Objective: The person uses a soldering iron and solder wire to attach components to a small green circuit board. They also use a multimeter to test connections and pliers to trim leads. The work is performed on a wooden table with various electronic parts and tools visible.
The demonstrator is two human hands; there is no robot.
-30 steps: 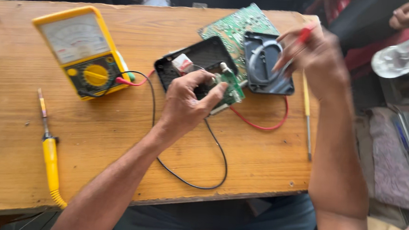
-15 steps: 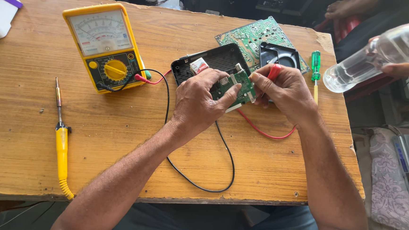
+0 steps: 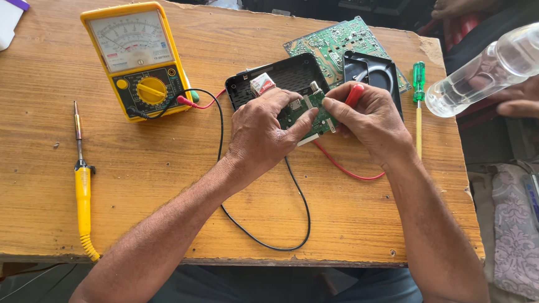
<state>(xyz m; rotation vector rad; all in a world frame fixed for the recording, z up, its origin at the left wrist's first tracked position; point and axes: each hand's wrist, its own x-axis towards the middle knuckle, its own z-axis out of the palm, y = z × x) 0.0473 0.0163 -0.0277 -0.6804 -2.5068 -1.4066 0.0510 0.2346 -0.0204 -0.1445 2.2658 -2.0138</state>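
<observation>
Left hand [image 3: 264,129] fingers pinch a small green circuit board [image 3: 309,115]; right hand [image 3: 371,117], gripping a red probe [image 3: 354,94], wants a steady touch.

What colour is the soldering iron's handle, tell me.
Yellow, on the soldering iron, in the head view.

Counted on the wooden table [image 3: 155,182]: one yellow multimeter [image 3: 139,59], one yellow-handled soldering iron [image 3: 83,184], one green-handled screwdriver [image 3: 418,98], two green circuit boards, large [image 3: 332,40] and small [image 3: 309,113], and two black casing halves [image 3: 286,77] [image 3: 374,70]. One clear plastic bottle [image 3: 493,62] was held beside the table.
</observation>
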